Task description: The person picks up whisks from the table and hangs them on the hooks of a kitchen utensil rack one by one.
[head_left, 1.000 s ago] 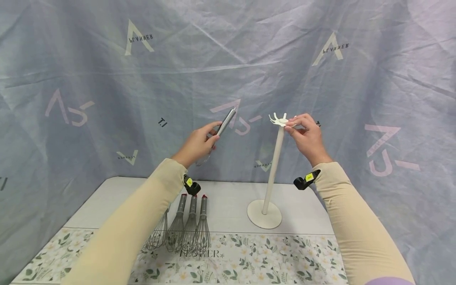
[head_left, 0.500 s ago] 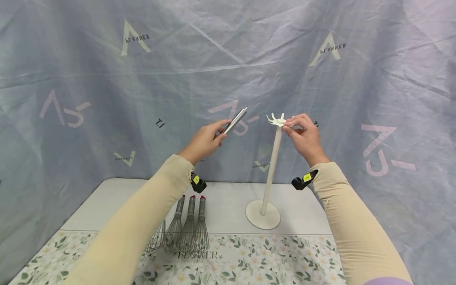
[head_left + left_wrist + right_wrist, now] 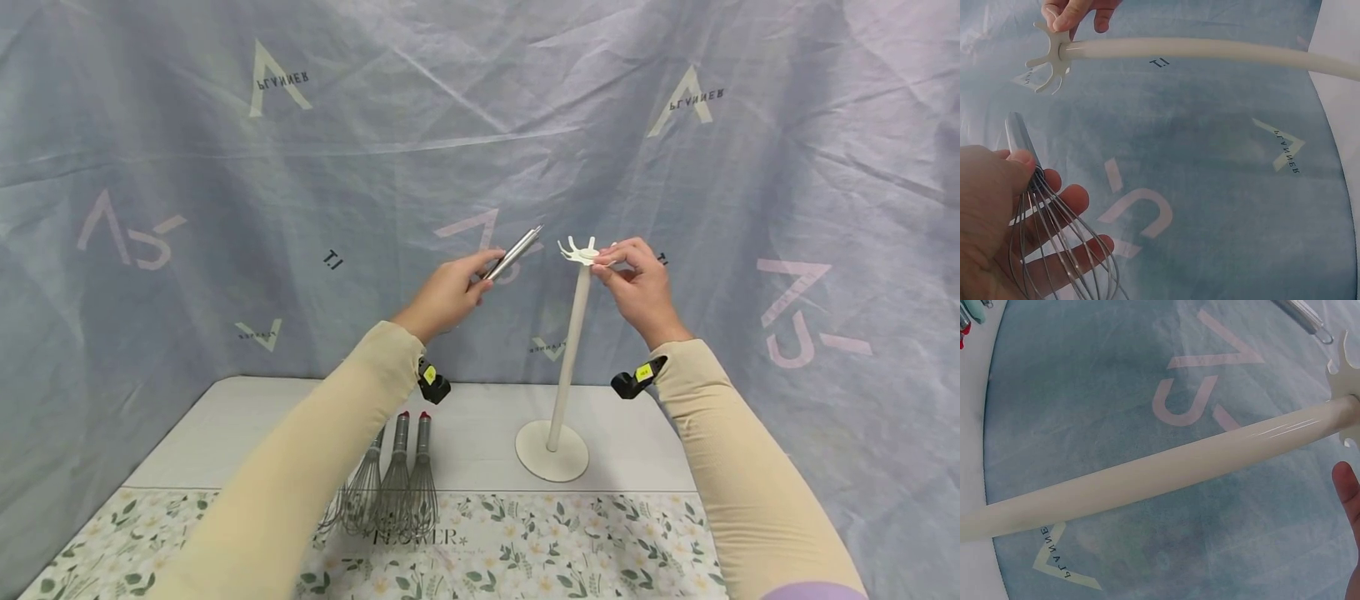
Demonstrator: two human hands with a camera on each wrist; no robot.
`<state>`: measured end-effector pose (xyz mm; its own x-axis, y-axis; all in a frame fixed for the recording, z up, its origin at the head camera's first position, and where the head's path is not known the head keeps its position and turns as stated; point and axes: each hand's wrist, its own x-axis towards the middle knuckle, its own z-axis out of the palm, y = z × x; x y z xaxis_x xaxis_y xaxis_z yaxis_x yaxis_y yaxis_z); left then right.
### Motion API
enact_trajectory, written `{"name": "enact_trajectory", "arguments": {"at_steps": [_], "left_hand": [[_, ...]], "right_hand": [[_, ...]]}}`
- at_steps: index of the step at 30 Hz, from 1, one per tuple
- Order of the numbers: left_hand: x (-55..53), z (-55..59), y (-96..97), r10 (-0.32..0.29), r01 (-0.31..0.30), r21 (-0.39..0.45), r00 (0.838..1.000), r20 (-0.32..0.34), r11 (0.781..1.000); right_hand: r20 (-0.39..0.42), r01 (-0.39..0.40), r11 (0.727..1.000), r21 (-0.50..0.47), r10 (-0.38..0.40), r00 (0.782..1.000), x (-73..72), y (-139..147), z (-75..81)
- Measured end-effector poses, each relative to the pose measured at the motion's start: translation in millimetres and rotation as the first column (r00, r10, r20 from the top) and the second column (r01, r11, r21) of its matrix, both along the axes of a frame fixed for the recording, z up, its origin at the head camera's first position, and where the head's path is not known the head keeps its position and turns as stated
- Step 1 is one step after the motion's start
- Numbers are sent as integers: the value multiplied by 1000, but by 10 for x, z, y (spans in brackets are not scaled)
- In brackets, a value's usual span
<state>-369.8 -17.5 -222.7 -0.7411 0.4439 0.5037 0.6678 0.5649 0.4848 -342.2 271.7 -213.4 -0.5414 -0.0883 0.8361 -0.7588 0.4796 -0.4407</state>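
Note:
My left hand (image 3: pixel 447 293) grips a metal whisk (image 3: pixel 514 252) near the base of its handle, with the handle slanting up to the right. In the left wrist view the whisk's wire loops (image 3: pixel 1063 231) hang down past my fingers. A cream utensil stand (image 3: pixel 572 358) stands upright on its round base, topped by a ring of curved hooks (image 3: pixel 577 253). At the right side of that ring my right hand (image 3: pixel 637 279) pinches a hook between thumb and fingers. The whisk's handle end, with its hanging loop, is a short way left of the hooks.
Several more whisks (image 3: pixel 423 454) with red-tipped handles lie side by side on the table, partly behind my left sleeve. A floral mat (image 3: pixel 525 542) covers the table's front part. Behind the white tabletop (image 3: pixel 465 433) hangs a grey-blue printed cloth (image 3: pixel 480 100).
My left hand has carried the whisk to the right, closer to the hooks. My right hand keeps its hold at the top of the stand.

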Motion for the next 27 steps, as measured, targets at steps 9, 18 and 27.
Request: {"name": "enact_trajectory", "arguments": {"at_steps": [9,18,27], "left_hand": [[-25,4,98,-27,26,-28,999,-33,999],[-17,-35,144,-48,46,-49,998,-36,998],[-31,-91,183,-72,69,-56,996,-44,996]], "right_hand": [[-12,5,1000,-2,-5,1000,-1,-6,8],[-9,7,1000,3,-7,1000,-3,-13,-7],[-8,0,1000,0,0,1000,3,-18,-4]]}}
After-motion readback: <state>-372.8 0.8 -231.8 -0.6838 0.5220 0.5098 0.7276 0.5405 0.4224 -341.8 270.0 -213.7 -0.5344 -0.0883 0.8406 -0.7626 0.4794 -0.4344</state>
